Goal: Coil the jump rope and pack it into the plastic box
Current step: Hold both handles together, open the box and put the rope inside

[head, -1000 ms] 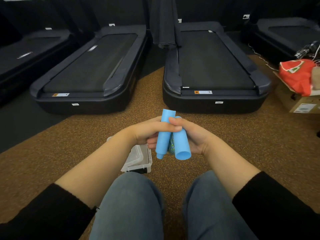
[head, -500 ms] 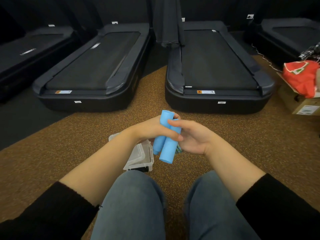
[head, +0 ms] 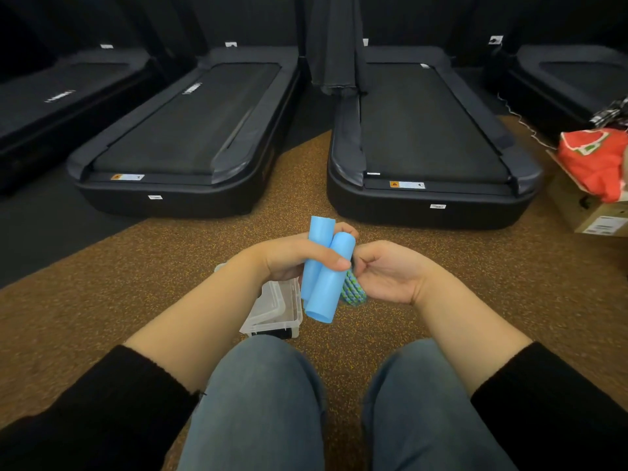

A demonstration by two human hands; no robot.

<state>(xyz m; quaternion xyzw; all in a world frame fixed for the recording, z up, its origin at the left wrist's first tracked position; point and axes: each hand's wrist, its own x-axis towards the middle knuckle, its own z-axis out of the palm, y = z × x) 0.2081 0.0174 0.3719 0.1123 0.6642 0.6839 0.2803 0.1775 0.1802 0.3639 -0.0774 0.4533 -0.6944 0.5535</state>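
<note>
My left hand (head: 292, 256) grips the two light-blue foam handles of the jump rope (head: 324, 283), held side by side and tilted a little to the right. The blue-green braided rope (head: 353, 290) is bunched just right of the handles, and my right hand (head: 387, 270) pinches it beside the handles. Below my left hand, a clear plastic box (head: 275, 311) lies open on the brown speckled floor, partly hidden by the wrist and handles.
Two black treadmills (head: 190, 137) (head: 428, 141) stand ahead on the floor, with more at both sides. A cardboard box (head: 594, 215) with a red bag (head: 598, 161) on it sits at the right. My knees in jeans (head: 265, 402) fill the bottom.
The handles shifted into my left hand's grip. My right hand slid off them to the right and now pinches the rope bundle, which has come into sight.
</note>
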